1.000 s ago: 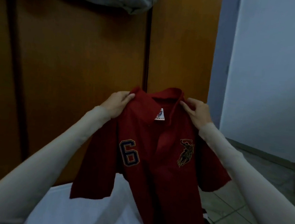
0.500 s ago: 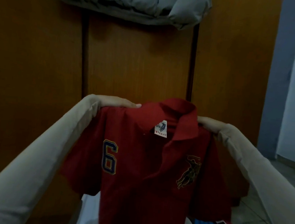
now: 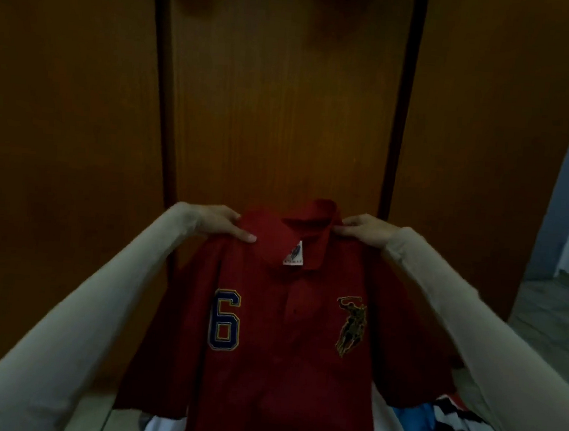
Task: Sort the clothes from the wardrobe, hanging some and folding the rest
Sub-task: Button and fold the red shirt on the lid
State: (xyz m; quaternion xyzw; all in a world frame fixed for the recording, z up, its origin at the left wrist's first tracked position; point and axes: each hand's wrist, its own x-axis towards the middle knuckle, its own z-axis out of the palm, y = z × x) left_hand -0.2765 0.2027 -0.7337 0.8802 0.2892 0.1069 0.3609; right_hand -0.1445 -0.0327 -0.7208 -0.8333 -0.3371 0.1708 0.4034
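My left hand [image 3: 219, 222] and right hand [image 3: 366, 230] each pinch a shoulder of the red polo shirt [image 3: 283, 335], held up before the wardrobe doors [image 3: 280, 94]

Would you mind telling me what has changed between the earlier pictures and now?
The view swung left to face the wardrobe doors, and the grey bedding above them left the frame. The left hand and right hand slid outward from the collar and now hold the red shirt at its shoulders. Nothing was let go; the shirt still hangs front-facing.

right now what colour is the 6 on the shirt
Navy blue with a gold outline, on the red shirt; the 6 shows in the head view.
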